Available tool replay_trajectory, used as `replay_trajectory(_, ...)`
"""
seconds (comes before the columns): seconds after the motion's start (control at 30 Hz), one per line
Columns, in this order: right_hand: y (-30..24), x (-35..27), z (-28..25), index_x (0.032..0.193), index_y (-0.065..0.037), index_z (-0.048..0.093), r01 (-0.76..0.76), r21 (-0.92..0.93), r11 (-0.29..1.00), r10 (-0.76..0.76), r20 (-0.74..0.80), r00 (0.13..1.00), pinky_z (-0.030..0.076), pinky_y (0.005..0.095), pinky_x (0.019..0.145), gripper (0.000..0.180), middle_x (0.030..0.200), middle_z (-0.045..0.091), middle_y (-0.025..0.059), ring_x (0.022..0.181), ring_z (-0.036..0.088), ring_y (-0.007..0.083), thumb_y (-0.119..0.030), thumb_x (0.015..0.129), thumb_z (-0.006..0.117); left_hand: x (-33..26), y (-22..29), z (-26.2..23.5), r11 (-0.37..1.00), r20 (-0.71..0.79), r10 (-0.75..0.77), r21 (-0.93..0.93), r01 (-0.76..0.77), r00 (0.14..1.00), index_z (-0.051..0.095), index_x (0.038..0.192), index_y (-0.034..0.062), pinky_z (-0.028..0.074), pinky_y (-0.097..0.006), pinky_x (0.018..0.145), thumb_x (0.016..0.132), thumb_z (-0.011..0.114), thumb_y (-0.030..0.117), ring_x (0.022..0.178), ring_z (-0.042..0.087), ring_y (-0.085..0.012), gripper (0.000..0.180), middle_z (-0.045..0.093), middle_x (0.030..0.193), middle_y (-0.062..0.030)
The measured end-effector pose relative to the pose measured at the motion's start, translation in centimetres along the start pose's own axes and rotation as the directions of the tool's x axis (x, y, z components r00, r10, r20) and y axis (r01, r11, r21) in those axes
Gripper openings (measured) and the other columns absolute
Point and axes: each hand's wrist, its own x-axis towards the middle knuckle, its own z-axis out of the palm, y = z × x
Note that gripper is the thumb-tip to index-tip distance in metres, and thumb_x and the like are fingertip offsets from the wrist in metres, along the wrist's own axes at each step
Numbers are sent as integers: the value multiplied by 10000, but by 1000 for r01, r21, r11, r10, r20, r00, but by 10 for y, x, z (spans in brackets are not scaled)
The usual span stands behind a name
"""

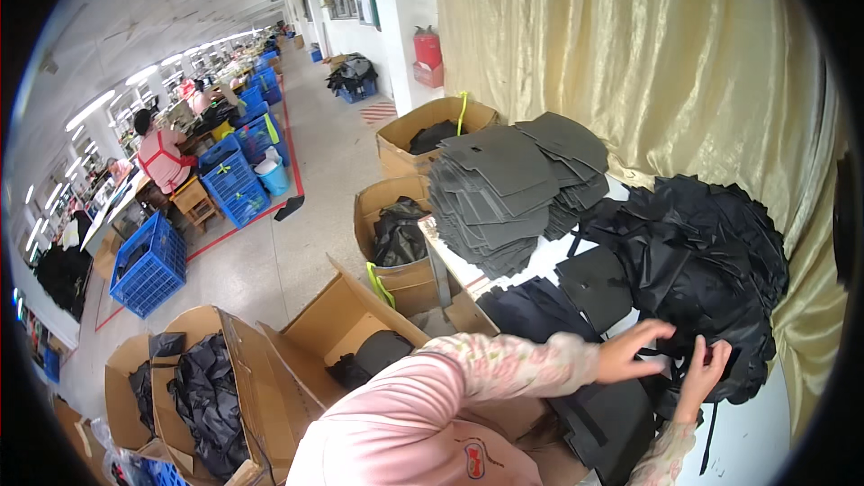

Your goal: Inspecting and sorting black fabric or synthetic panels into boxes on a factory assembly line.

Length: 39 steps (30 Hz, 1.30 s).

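Observation:
My left hand (634,353) is stretched over the worktable with its fingers apart, and I see nothing held in it. Beside it, my right hand (705,376) pinches black fabric at the near edge of a large heap of black fabric pieces (697,252). Its fingertips are partly hidden by the dark cloth. Below my left forearm lie flat black panels (607,427) near my body. A single dark panel with rounded corners (594,288) rests beside the heap. A black strap (709,436) hangs below my right hand.
Stacked dark grey panels (495,184) cover the table's far left part. Open cardboard boxes (346,315) holding black pieces stand along its left side. A gold curtain (648,54) hangs behind. Across the aisle, a person (164,153) sits near blue crates (234,180).

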Motion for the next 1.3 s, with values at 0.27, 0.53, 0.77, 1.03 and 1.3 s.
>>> replay_trajectory(0.27, -65, -50, 52, 1011, 23, 596, 543, -217, 811, -453, 353, 818, 398, 438, 886, 205, 1048, 549, 233, 1008, 505, 413, -45, 823, 642, 61, -17, -19, 947, 200, -315, 10, 320, 928, 617, 1035, -26, 459, -371, 864, 762, 693, 422, 970, 605, -317, 531, 642, 1041, -196)
replay_trajectory(0.53, -72, -10, -17, 948, 38, 560, 234, 132, 963, -266, 338, 903, 429, 378, 854, 131, 1012, 572, 170, 933, 559, 281, 0, 822, 563, 66, 10, -49, 970, 493, -220, 18, 243, 842, 651, 1051, 3, 430, -340, 889, 868, 555, 489, 979, 583, -239, 528, 655, 1042, -163)
replay_trajectory(0.77, -146, 52, -30, 1177, 78, 534, 37, 395, 918, -339, 732, 591, 377, 341, 993, 612, 1144, 569, 143, 1103, 540, 237, -376, 793, 679, 64, 74, -33, 883, 876, -261, 386, -265, 407, 627, 1096, -11, 420, -355, 944, 719, 706, 583, 1086, 563, -294, 708, 632, 1134, -166)
replay_trajectory(1.03, -131, 47, -42, 964, 48, 627, -394, 175, 902, 2, 912, 410, 420, 189, 628, 265, 764, 593, -23, 686, 538, 53, -22, 714, 682, 63, 65, -63, 980, 894, -16, -76, 186, 448, 651, 1000, -31, 471, -297, 779, 815, 732, 361, 879, 602, -115, 441, 687, 952, -90)
replay_trajectory(1.3, -115, 55, -72, 808, -2, 546, -126, 123, 984, 29, 593, 805, 360, 189, 629, 50, 729, 490, -40, 692, 450, 47, 8, 796, 593, 63, 48, -95, 933, 726, -130, -142, 332, 675, 641, 1044, -26, 496, -274, 798, 791, 767, 223, 887, 624, -103, 377, 694, 970, -66)
